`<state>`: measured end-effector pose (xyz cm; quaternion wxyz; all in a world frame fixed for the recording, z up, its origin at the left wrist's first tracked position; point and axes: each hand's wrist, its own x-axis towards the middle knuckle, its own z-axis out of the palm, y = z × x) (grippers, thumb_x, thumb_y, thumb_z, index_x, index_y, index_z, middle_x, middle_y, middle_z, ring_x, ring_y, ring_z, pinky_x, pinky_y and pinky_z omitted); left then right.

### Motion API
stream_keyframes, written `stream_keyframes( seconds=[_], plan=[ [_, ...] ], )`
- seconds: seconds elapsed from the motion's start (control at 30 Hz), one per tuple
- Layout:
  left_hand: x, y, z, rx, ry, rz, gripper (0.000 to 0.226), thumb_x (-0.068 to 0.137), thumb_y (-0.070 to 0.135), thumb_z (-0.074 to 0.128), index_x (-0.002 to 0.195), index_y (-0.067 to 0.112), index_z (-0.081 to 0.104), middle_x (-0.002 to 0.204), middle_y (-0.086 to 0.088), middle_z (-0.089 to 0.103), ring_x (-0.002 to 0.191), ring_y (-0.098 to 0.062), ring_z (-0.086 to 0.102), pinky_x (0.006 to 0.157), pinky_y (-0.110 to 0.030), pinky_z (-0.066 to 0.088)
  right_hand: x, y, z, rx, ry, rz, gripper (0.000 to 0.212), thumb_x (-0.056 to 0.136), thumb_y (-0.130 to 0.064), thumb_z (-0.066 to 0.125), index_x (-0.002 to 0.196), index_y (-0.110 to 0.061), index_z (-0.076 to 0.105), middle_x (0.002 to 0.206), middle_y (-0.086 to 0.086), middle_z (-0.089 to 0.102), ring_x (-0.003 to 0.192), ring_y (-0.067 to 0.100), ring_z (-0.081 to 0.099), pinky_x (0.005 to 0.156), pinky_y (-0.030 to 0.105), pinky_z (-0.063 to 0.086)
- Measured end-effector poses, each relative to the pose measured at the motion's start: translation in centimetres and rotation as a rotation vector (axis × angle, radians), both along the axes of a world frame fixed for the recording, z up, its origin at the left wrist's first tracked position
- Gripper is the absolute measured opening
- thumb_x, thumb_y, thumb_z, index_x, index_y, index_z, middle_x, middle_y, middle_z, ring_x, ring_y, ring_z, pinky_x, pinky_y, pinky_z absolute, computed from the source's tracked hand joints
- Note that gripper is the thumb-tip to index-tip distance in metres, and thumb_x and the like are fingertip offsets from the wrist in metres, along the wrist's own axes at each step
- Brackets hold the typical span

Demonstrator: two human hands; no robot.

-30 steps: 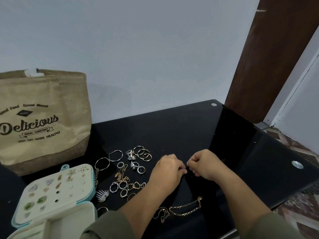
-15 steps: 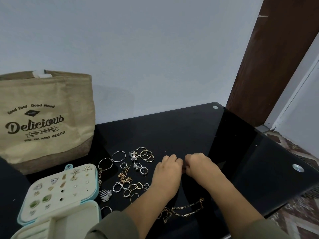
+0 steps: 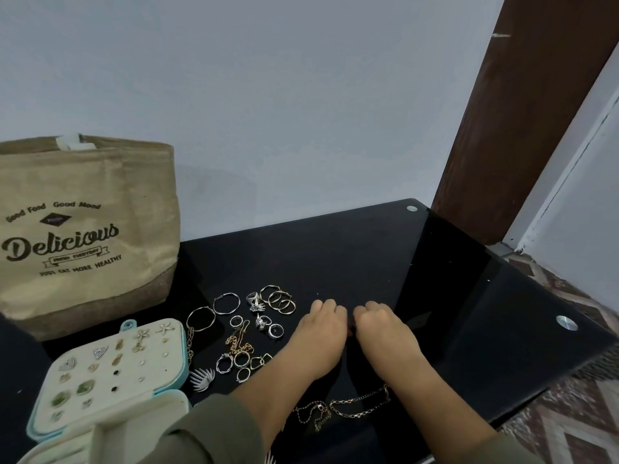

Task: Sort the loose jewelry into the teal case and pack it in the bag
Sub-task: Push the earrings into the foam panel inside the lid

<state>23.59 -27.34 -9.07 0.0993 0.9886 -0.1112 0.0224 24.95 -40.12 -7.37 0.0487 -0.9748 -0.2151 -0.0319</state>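
At the bottom of the frame, gold chains (image 3: pixel 348 405) lie on the black table (image 3: pixel 335 256), with the open teal case (image 3: pixel 180 363) at lower left. Mid-frame, left hand (image 3: pixel 320 333) and right hand (image 3: pixel 382 329) meet, fingers curled downward; whether they hold anything cannot be told. Loose rings (image 3: pixel 261 329) lie just left of the hands, and the bag (image 3: pixel 83 236) stands upper left.

Left hand (image 3: pixel 320 326) and right hand (image 3: pixel 380 324) side by side, backs up, knuckles forward, nearly touching on the thumb side. Fingers of both curl under, tips hidden; whether anything is pinched cannot be told. Bare forearms converge from the lower edge, with olive sleeves (image 3: pixel 207 430) near the elbows.
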Motion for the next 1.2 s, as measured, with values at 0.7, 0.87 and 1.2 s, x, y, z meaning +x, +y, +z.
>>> stream_keyframes(
  seconds=[0.7, 0.87, 1.2],
  plan=[
    [-13.1, 19.8, 4.7, -0.478, -0.034, 0.422, 0.017, 0.086, 0.015, 0.070, 0.077, 0.028, 0.065, 0.069, 0.013, 0.063, 0.072, 0.008, 0.058, 0.063, -0.007, 0.042, -4.0, 18.4, 2.8, 0.146, -0.032, 0.472, 0.017, 0.094, -0.011, 0.048, 0.105, -0.004, 0.058, 0.109, 0.013, 0.059, 0.104, 0.029, 0.056, 0.080, 0.036, 0.045],
    [-15.0, 22.2, 4.2, -0.565, 0.011, 0.494, 0.012, 0.086, 0.013, 0.071, 0.089, 0.024, 0.068, 0.081, 0.014, 0.065, 0.071, 0.014, 0.056, 0.067, -0.003, 0.042, -4.6, 22.4, 2.6, 0.124, -0.084, 0.571, 0.015, 0.092, -0.013, 0.051, 0.101, -0.004, 0.058, 0.103, 0.014, 0.061, 0.098, 0.028, 0.058, 0.080, 0.034, 0.045],
    [-15.9, 22.3, 3.1, -0.622, -0.123, 0.422, 0.010, 0.087, 0.021, 0.071, 0.088, 0.030, 0.076, 0.087, 0.017, 0.056, 0.092, 0.004, 0.048, 0.082, -0.008, 0.033, -5.0, 24.3, 3.8, 0.015, 0.003, 0.621, 0.018, 0.101, -0.020, 0.037, 0.108, -0.007, 0.047, 0.102, 0.012, 0.061, 0.093, 0.031, 0.056, 0.070, 0.033, 0.032]
  ],
)
